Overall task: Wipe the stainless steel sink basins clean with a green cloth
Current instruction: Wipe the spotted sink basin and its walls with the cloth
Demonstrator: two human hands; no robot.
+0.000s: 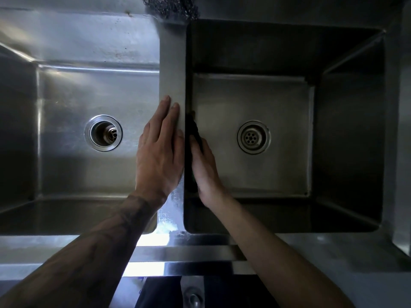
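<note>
Right hand point(204, 167) first: it lies flat with the fingers straight and close together, pressing the green cloth point(193, 127) against the left wall of the right basin point(278, 103), just under the rim. The cloth is sandwiched between my palm and the steel. It looks almost black in this shadow, with only a hint of green near the heel of my hand. I cannot tell how much of it is bunched beneath my fingers.

Left hand point(159, 150) is spread flat, palm down, on the divider point(172, 63) between the 2 basins, fingers straight and holding nothing. I judge it is there to steady me.

The cloth should be light, soft and limp, probably damp, so it will fold or slide if I only push with my fingertips. I think the whole palm belongs on its middle, with an edge tucked under my thumb so it cannot slip down the smooth, slick wall.

Both basin floors show dull smears around the right drain point(254, 137) and the left drain point(103, 132), and the left basin point(66, 96) has spots on its back wall. A dark mesh scourer point(171, 6) sits at the far end of the divider.
</note>
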